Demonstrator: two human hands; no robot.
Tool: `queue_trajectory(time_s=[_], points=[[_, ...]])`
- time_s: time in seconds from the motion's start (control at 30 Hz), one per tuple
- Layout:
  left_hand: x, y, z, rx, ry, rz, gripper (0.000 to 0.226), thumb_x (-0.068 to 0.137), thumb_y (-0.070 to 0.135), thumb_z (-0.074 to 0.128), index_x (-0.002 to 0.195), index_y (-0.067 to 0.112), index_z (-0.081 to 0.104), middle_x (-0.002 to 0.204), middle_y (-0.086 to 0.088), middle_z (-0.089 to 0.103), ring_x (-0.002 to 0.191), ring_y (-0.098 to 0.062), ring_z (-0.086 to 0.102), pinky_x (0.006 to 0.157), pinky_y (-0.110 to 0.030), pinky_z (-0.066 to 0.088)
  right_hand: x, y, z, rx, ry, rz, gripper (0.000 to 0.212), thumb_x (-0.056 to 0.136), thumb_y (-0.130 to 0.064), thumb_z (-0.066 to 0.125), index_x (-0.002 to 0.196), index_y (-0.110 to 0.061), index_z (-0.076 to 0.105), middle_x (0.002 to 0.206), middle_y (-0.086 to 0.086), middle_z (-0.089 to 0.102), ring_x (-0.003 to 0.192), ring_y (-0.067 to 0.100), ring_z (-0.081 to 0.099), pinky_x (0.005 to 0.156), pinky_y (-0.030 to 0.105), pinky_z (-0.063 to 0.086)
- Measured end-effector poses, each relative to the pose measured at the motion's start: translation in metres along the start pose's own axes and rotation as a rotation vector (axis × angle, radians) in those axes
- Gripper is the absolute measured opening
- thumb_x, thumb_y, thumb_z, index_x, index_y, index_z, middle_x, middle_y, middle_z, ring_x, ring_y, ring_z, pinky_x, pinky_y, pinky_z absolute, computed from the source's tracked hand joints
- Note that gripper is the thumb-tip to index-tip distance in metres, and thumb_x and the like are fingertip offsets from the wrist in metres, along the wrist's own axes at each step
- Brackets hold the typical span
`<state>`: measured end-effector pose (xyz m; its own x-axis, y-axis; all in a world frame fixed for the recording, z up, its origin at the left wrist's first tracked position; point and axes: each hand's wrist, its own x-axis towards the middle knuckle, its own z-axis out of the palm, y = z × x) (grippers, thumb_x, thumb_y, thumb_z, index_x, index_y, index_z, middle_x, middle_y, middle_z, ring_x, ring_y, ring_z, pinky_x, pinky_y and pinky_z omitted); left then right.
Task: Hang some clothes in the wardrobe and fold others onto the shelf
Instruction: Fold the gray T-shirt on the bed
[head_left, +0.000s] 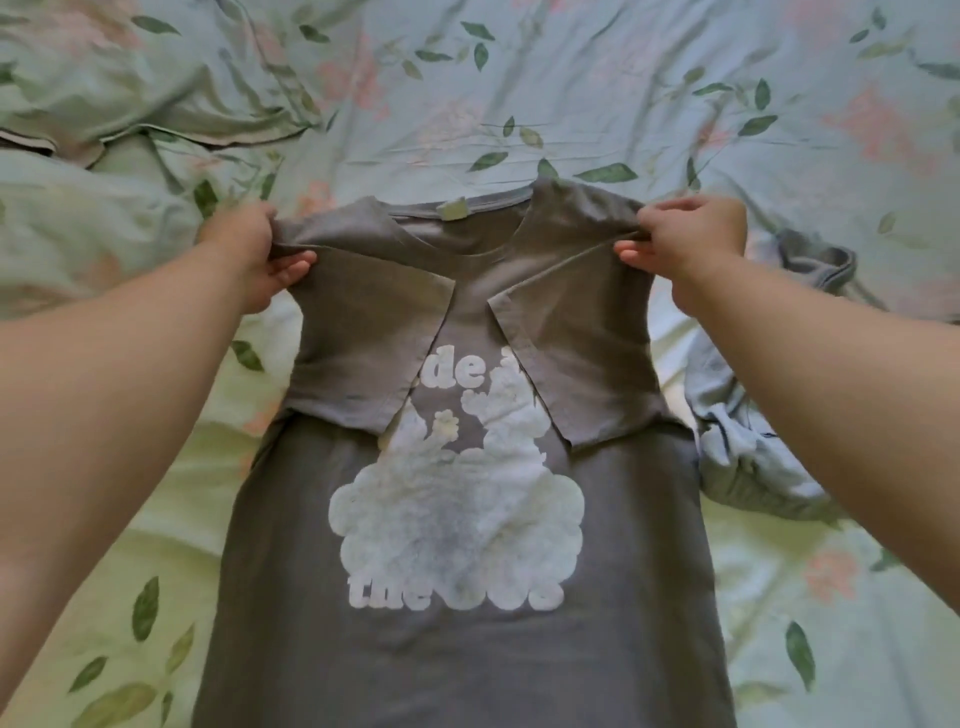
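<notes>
T-shirt (291, 597), limp grey fabric with a puffy white print, lies flat on the floral bed sheet (571, 78). Your left hand (254, 254) and right hand (685, 234) each pinch a folded-in shoulder.

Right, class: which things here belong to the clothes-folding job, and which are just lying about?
In the job: grey T-shirt, sleeves folded in; left hand and right hand, each pinching a shoulder.
Lying about: floral bedsheet; crumpled pale blue garment, perhaps waiting its turn.
</notes>
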<state>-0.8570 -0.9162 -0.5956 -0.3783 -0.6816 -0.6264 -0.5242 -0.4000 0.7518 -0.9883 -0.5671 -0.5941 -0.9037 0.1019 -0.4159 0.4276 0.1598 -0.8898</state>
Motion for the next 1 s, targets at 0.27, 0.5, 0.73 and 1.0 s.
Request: queue_trajectory(time_s=[0.27,0.5,0.73,1.0], points=[[-0.118,-0.041,-0.061,-0.077,0.043,-0.042,0.033,0.091,0.044,0.064,0.110,0.018,0.060,0.090,0.000,0.064,0.056,-0.008,0.067,0.058,-0.020,0.057,-0.146,-0.004,-0.055,-0.009,0.016,0.083,0.026,0.093,-0.028,0.068,0.077,-0.008,0.061,0.086,0.011,0.068,0.066,0.026,0.073,0.064,0.035,0.062],[-0.208,-0.136,-0.121,0.115,0.068,-0.080,0.038,0.082,-0.007,0.068,0.077,0.022,0.045,0.080,-0.002,0.055,0.072,-0.013,0.057,0.060,-0.022,0.052,-0.246,0.056,-0.102,-0.036,0.073,0.290,0.041,0.096,-0.036,0.063,0.068,-0.007,0.056,0.064,0.006,0.062,0.065,0.031,0.074,0.072,0.044,0.061],[-0.217,-0.245,-0.161,0.280,0.172,-0.213,0.034,0.080,-0.011,0.071,0.076,0.019,0.056,0.085,-0.007,0.062,0.094,-0.029,0.066,0.086,-0.037,0.058,-0.285,0.162,-0.136,-0.268,0.073,0.494,0.014,0.086,-0.009,0.059,0.072,-0.007,0.063,0.072,0.002,0.066,0.063,0.027,0.073,0.081,0.049,0.060],[-0.206,-0.304,-0.183,0.402,0.242,-0.147,0.030,0.079,-0.008,0.071,0.084,0.021,0.068,0.105,-0.008,0.070,0.095,-0.020,0.067,0.092,-0.034,0.056,-0.294,0.216,-0.145,-0.649,-0.061,0.328,0.018,0.080,-0.003,0.059,0.088,-0.016,0.069,0.084,-0.002,0.066,0.085,0.020,0.062,0.069,0.024,0.045]])
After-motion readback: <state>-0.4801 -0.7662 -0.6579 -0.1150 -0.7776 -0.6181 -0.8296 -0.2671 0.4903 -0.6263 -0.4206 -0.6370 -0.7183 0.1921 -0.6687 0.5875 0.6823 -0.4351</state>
